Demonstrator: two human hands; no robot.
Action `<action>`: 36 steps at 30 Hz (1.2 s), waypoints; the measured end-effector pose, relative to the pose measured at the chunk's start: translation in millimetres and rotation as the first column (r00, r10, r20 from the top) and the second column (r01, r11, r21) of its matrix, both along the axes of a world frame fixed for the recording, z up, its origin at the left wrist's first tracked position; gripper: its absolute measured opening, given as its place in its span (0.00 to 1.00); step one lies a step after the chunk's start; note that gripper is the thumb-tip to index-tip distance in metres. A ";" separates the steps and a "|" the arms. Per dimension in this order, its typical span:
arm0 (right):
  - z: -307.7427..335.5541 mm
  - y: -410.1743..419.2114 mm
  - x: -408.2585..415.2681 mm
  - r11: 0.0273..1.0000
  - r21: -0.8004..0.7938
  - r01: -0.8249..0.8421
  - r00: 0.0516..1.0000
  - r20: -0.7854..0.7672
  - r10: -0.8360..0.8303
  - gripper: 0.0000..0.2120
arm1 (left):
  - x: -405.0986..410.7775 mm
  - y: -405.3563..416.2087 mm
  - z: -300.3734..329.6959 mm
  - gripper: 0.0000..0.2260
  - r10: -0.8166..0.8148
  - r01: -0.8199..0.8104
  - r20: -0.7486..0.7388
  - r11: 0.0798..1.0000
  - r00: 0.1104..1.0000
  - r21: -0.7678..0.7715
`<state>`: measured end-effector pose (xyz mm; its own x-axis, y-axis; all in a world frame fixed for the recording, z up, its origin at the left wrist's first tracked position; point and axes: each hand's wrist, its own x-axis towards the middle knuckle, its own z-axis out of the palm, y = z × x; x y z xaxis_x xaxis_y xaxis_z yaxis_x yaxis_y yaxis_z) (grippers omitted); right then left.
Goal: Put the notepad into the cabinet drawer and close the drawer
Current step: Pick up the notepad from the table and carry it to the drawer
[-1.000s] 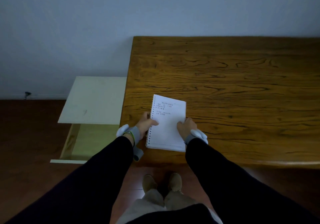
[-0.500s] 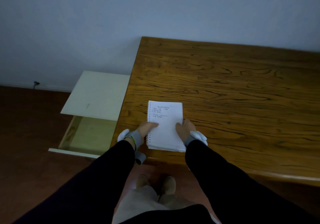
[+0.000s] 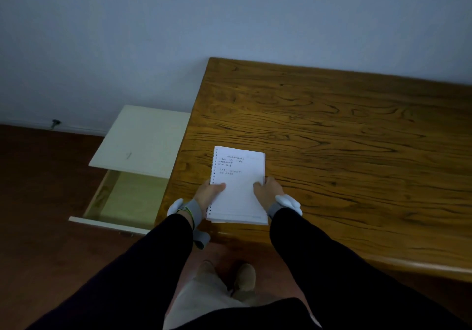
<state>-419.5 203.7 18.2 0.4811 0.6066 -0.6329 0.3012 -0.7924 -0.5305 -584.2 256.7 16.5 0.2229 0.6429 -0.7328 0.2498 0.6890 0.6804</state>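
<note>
A person gripped a white spiral-bound notepad (image 3: 237,186) with both hands at the near edge of a grained brown wooden desk (image 3: 344,150), its top page handwritten and its binding on the left. Over the preceding second the pad had turned from a slight tilt to sit nearly square to the wearer, while the view swung so the open pale wooden cabinet drawer (image 3: 127,196) showed more fully to the left of the desk; both hands kept their places on the pad throughout. That suggested the pad was gathered and ready to carry across, with the drawer standing open and nothing visible inside it. The left hand (image 3: 208,195) clasped the spiral edge, thumb lying across the page; the right hand (image 3: 268,193) clasped the opposite edge, thumb on top likewise, both wrists banded in grey. Whether the pad rested on the desk or was lifted just clear of it could not be told in the dim light. The white-topped cabinet (image 3: 143,140) stood against the wall.
</note>
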 end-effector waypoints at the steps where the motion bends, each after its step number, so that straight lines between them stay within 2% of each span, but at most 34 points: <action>1: -0.8 0.0 0.1 1.000 0.004 0.012 1.000 0.001 -0.012 0.25 | -0.7 -0.5 0.6 0.19 0.011 -0.011 0.018 1.000 1.000 -0.003; 5: -3.2 3.4 3.1 0.997 0.020 0.081 0.996 -0.047 -0.080 0.29 | 1.6 4.3 3.5 0.18 0.039 -0.039 0.112 0.999 0.993 0.000; 8: -2.2 10.4 3.9 0.987 0.099 0.125 0.984 -0.138 -0.110 0.28 | 6.7 11.9 10.1 0.19 0.037 -0.039 0.099 0.999 0.994 0.023; 15: 5.1 33.2 -11.5 0.987 0.144 0.070 0.994 -0.090 -0.057 0.25 | -1.2 23.2 18.6 0.18 0.086 -0.088 0.042 0.995 0.995 0.049; 20: 5.5 62.8 -44.6 0.987 0.159 -0.020 0.996 -0.081 0.033 0.26 | -34.0 35.3 25.0 0.17 0.151 -0.148 -0.005 0.977 0.989 0.152; 24: 9.1 95.2 -90.0 0.980 0.152 -0.129 0.987 -0.072 0.142 0.25 | -83.4 56.0 25.5 0.18 0.212 -0.203 -0.036 0.964 0.977 0.173; 28: 5.1 127.9 -135.3 0.972 0.159 -0.171 0.980 -0.075 0.185 0.25 | -133.1 82.5 17.9 0.19 0.218 -0.207 -0.042 0.962 0.975 0.179; 32: -5.3 167.3 -204.8 0.976 0.136 -0.171 0.981 -0.071 0.182 0.26 | -201.3 118.4 17.7 0.17 0.221 -0.214 -0.024 0.962 0.975 0.168; 36: -19.3 198.7 -275.9 0.985 0.096 -0.141 0.986 -0.077 0.148 0.25 | -275.8 168.6 -6.4 0.18 0.131 -0.125 -0.043 0.985 0.990 0.119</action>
